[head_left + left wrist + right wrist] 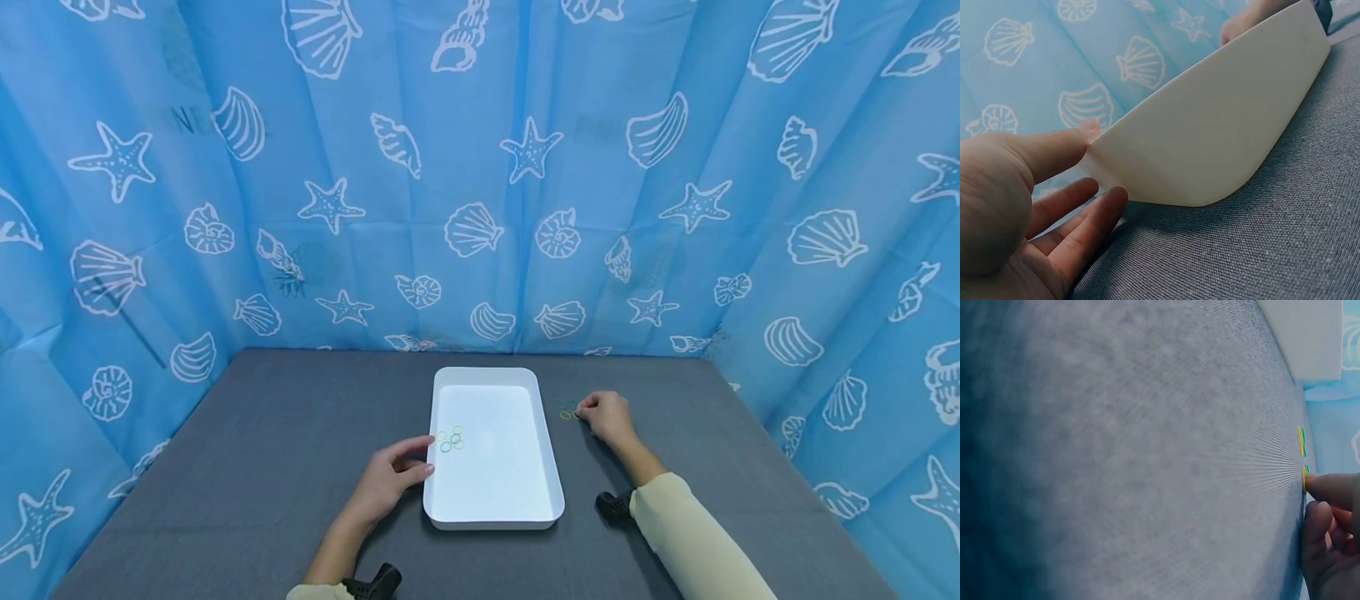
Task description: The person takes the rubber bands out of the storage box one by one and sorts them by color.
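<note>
A white tray [495, 454] lies lengthwise on the table, with several small thin rubber bands [455, 439] in yellow, green and blue near its left side. My left hand [386, 481] touches the tray's left wall. In the left wrist view, its thumb [1082, 137] meets the rim while other fingertips rest lower on the outer wall. To the right of the tray, my right hand [607, 417] pinches at a yellow rubber band [1304, 480] at table level. Beside it lie another yellow band [565, 415] and faint green ones.
A dark grey cloth covers the table [322, 408]. Blue curtains [480, 183] with white shell and starfish prints hang behind and along both sides. Black wrist straps with cameras [615, 507] sit at both sleeve ends.
</note>
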